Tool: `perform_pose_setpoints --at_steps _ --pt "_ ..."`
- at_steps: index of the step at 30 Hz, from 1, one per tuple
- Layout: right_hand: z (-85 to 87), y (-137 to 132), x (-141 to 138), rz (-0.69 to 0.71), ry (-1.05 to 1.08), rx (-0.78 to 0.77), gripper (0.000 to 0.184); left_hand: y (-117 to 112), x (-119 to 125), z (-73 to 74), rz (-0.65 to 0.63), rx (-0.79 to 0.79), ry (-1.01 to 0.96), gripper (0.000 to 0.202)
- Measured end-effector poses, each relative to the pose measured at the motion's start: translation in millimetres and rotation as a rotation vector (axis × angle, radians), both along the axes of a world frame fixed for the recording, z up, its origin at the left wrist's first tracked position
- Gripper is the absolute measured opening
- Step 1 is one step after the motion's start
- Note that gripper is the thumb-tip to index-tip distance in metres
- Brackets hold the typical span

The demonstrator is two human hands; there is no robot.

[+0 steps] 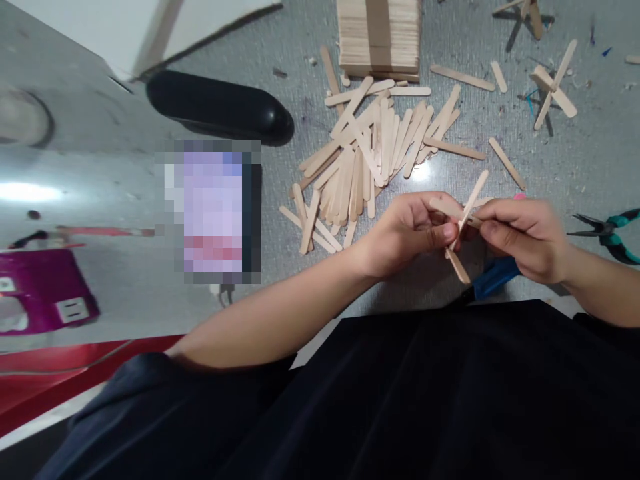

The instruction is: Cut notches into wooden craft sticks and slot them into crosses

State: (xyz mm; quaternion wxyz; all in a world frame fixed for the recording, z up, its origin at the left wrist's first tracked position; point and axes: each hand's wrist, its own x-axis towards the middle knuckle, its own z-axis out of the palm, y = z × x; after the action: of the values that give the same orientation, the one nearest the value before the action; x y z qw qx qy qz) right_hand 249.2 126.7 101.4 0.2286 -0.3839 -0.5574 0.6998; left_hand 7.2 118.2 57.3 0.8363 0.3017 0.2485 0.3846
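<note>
I count 2 finished crosses [553,92] lying out, 1 held cross [477,190], 1 banded stack [379,33], 1 pliers [611,230], and a loose pile [370,153] of sticks too jumbled to count

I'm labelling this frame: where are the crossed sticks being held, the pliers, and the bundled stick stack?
crossed sticks [479,190], head view, long stick's free upper end
pliers [606,228], head view, the pivot joint
bundled stick stack [379,33], head view, its darker middle band
</note>
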Motion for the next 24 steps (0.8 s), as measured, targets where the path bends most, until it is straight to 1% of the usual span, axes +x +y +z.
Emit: perform_pose_setpoints --at_steps 3,7,10,13,15,17,20,24 --pt "0.5 4 2 0.044 0.063 0.006 0.034 1 0 -5.2 -0.055 0.034 -0.044 0.041" --pt "2.6 9 1 0.076 0.118 0.065 0.028 0 1 -7.9 -0.084 0.039 -0.046 0.044" --pt "6.6 8 1 0.081 0.062 0.146 0.028 0 2 -5.0 -0.102 0.022 -0.055 0.044" --pt "10.8 7 3 0.089 -0.030 0.241 0.031 1 0 -0.8 -0.101 -0.007 -0.090 0.052" --pt "11.9 8 6 0.096 -0.075 0.252 0.032 4 -2 1.8 -0.111 -0.017 -0.100 0.056" --pt "11.2 12 9 0.106 -0.125 0.244 0.033 6 -4 4.4 -0.111 -0.024 -0.088 0.056" --pt "8.9 21 15 0.129 -0.123 0.271 0.035 6 -5 7.9 -0.093 -0.056 -0.074 0.054" --pt "7.5 33 21 0.190 -0.101 0.293 0.033 2 -4 9.8 -0.087 -0.075 -0.110 0.050"
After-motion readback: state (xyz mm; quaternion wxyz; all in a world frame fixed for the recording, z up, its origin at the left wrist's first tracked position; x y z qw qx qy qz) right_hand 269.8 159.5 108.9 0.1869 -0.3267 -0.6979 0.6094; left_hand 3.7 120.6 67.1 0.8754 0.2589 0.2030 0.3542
